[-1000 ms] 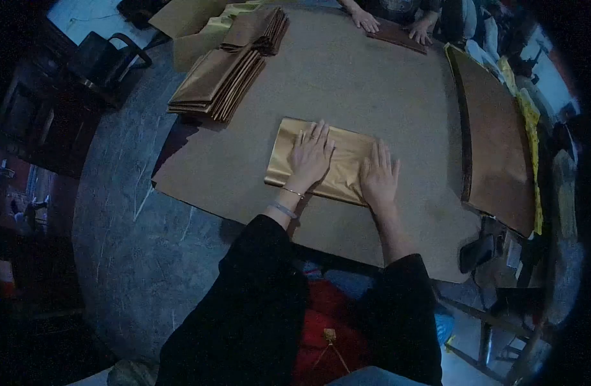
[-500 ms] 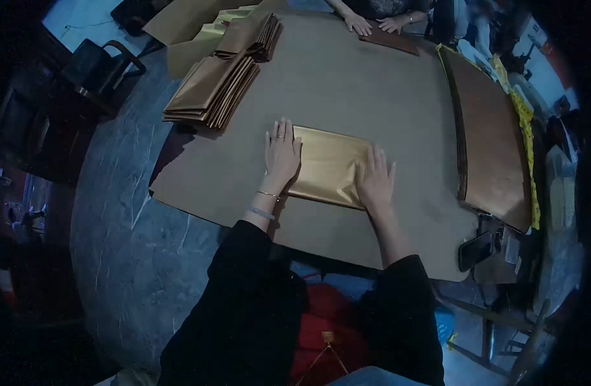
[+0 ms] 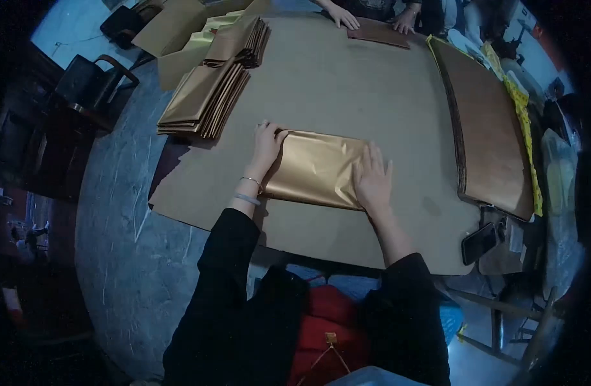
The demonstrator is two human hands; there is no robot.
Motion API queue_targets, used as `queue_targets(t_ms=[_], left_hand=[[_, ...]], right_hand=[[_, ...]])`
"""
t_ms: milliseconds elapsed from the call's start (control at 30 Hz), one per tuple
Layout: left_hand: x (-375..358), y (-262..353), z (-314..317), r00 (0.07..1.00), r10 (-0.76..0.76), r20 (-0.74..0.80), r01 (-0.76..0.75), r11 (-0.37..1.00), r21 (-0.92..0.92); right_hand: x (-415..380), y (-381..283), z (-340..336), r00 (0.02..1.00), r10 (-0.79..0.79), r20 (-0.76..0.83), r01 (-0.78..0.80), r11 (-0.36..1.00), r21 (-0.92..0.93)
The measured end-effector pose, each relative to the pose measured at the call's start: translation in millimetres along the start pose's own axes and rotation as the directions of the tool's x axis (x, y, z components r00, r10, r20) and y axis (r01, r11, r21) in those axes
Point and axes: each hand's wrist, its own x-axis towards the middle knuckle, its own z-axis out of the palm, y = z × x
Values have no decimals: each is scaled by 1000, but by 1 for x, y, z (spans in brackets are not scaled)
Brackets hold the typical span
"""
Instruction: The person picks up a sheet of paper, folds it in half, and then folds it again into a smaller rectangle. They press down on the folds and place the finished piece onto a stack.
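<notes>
A folded gold sheet [image 3: 313, 166] with a shiny, slightly creased surface lies flat on the brown board in front of me. My left hand [image 3: 267, 147] is at its left edge, fingers curled in with the thumb at the upper left corner, closed on that edge. Flat on the sheet's right end rests my right hand [image 3: 374, 177], its fingers stretched out and pointing away from me. Small wrinkles show in the sheet beside the right palm. The underside of the sheet is hidden.
Stacks of folded gold-brown sheets [image 3: 195, 103] stand at the far left, beside an open cardboard box [image 3: 170, 42]. A tall pile of brown sheets [image 3: 491, 128] fills the right side. A phone [image 3: 480, 243] lies at the right corner. Across the table, another person's hands touch a brown folded piece [image 3: 379, 33].
My left hand has shifted left and its fingers have gone from flat to curled at the sheet's edge. More of the sheet's left part shows. My right hand stays nearly in place.
</notes>
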Motion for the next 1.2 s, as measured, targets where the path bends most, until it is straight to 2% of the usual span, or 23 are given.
queue_targets(t_ms=[200, 233, 267, 333, 367, 400, 467, 600, 633, 667, 733, 800, 867, 900, 967, 1000, 1033, 1100, 1167, 1200], left_hand=[[13, -9, -2, 998, 1, 55, -2, 1000, 30], [14, -14, 0, 993, 97, 61, -98, 995, 12], [14, -19, 4, 992, 107, 66, -108, 994, 11], [15, -8, 1, 995, 86, 58, -94, 983, 156], [11, 0, 3, 1000, 26, 11, -27, 992, 122], [12, 2, 2, 999, 31, 15, -32, 992, 121], [15, 4, -3, 987, -36, 156, 15, 991, 131], [22, -3, -4, 984, 46, 174, -93, 957, 274], [28, -1, -9, 940, -65, 335, -34, 959, 281], [29, -2, -7, 940, -61, 336, -39, 959, 282], [23, -8, 2, 982, 3, 188, -52, 965, 256], [20, -6, 2, 966, -24, 258, -46, 963, 264], [13, 9, 2, 974, -114, 194, 67, 971, 231], [11, 9, 2, 974, -112, 198, 64, 970, 233], [11, 8, 3, 980, -91, 179, 70, 990, 125], [11, 2, 4, 992, -22, 125, -1, 983, 183], [12, -3, 6, 992, -19, 123, -4, 983, 185], [11, -9, 5, 989, -29, 146, 13, 994, 109], [11, -8, 3, 984, -68, 166, 50, 993, 110], [9, -4, 3, 988, -67, 141, 54, 994, 90]], right_hand=[[-1, -1, 1, 998, 24, -56, -21, 999, 43], [-1, -1, 0, 999, 13, -39, -12, 999, 30], [-1, 0, 0, 1000, 3, -22, -2, 1000, 16], [0, 1, 3, 999, 6, -49, -4, 999, 37], [-1, 1, 4, 997, 1, -73, 3, 998, 57], [-1, 0, 1, 999, 9, -45, -7, 999, 53], [-2, 1, 4, 998, 6, -68, -2, 999, 51], [-1, 1, 2, 1000, 10, -17, -11, 1000, -28], [-2, 1, 3, 999, 17, -48, -15, 999, 37], [-1, 2, 5, 998, 21, -51, -19, 999, 39], [-3, 3, 7, 998, -14, -58, 11, 998, -56], [-1, 2, 8, 999, 9, -46, -11, 999, -38], [-1, 1, 8, 999, 17, -32, -17, 1000, -9], [-2, 0, 3, 1000, 6, -29, -8, 999, -46], [-3, 2, 8, 999, 8, -42, -9, 1000, -25], [0, 0, 4, 998, 6, -56, -7, 1000, -6], [2, -1, -1, 998, 7, -61, -7, 1000, -4], [7, -4, -17, 981, 48, 190, -57, 998, 39], [11, -7, -21, 985, 49, 165, -51, 999, 4], [14, -6, -17, 992, -38, 123, 43, 998, -40]])
